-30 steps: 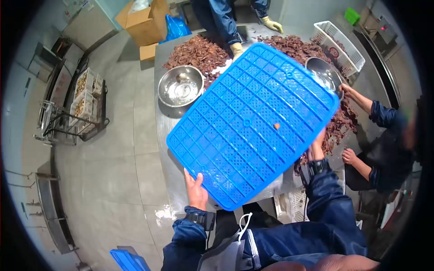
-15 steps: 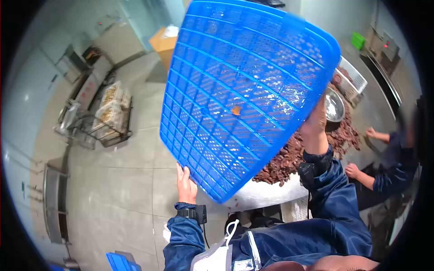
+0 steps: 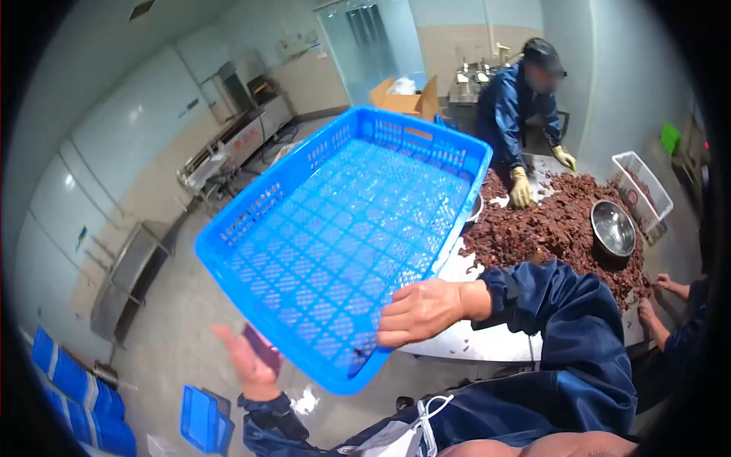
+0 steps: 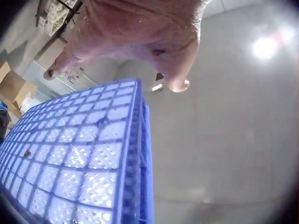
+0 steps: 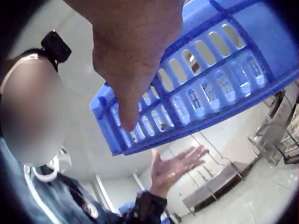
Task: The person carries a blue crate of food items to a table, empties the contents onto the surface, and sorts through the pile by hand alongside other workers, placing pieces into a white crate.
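A shallow blue plastic crate [image 3: 346,206] with a latticed base and slotted walls is held up, tilted, its inside facing me in the head view. My right hand [image 3: 422,311] grips its near right rim, fingers over the inner side; the thumb lies against the slotted outer wall in the right wrist view. My left hand [image 3: 251,364] is just off the near left side, fingers spread and holding nothing. In the left wrist view the left hand [image 4: 135,35] is spread beside the crate's ribbed underside [image 4: 77,149], where a small dark bit clings.
Brown pieces [image 3: 556,228] are heaped on a metal table [image 3: 472,339] with a steel bowl [image 3: 613,228] and a white basket [image 3: 662,206]. A gloved person [image 3: 518,107] leans over the far side. Blue crates [image 3: 76,381] stand at the lower left.
The crate has turned over from underside to inside facing me. My left hand has come off its edge; my right hand now grips the near right rim. The view has swung up and left.
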The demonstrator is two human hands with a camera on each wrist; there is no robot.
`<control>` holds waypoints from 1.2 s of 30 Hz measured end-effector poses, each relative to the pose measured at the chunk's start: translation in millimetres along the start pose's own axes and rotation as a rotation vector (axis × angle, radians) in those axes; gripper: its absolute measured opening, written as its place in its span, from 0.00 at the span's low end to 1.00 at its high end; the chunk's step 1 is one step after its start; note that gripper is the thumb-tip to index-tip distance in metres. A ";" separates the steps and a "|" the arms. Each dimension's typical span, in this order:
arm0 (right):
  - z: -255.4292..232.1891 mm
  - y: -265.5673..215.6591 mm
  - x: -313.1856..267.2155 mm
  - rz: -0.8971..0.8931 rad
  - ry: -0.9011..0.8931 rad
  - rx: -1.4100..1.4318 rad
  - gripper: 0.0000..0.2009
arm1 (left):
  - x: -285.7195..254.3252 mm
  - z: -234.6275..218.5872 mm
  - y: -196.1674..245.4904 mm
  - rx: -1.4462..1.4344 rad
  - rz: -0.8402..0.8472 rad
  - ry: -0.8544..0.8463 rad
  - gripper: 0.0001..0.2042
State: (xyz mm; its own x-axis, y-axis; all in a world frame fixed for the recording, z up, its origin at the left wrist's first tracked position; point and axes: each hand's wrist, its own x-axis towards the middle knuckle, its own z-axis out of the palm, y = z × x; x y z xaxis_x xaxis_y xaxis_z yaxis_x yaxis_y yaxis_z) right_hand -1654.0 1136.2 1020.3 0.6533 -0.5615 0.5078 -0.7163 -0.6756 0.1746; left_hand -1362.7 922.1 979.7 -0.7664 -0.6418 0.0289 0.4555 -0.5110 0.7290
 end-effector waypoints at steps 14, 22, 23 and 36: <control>183.5 -30.8 82.8 -0.060 -0.261 0.287 0.08 | -74.8 -174.2 -51.0 -0.192 -0.108 0.586 0.14; 240.1 -17.5 152.6 -0.294 -0.119 0.306 0.20 | -145.8 -193.6 -3.5 -0.153 0.122 0.716 0.25; 258.7 -14.1 162.8 -0.320 -0.105 0.332 0.22 | -153.3 -186.2 14.7 -0.138 0.066 0.729 0.27; 506.0 -54.5 353.1 -0.163 -0.459 0.718 0.32 | -230.4 -378.8 106.8 -0.126 -0.027 1.112 0.37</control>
State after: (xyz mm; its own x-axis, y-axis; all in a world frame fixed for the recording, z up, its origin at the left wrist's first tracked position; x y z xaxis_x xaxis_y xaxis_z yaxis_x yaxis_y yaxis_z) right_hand -1260.2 733.0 763.3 0.8794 -0.4643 0.1055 -0.3782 -0.8157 -0.4378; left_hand -965.9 798.8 791.8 0.0256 -0.7515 -0.6593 0.5358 -0.5465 0.6437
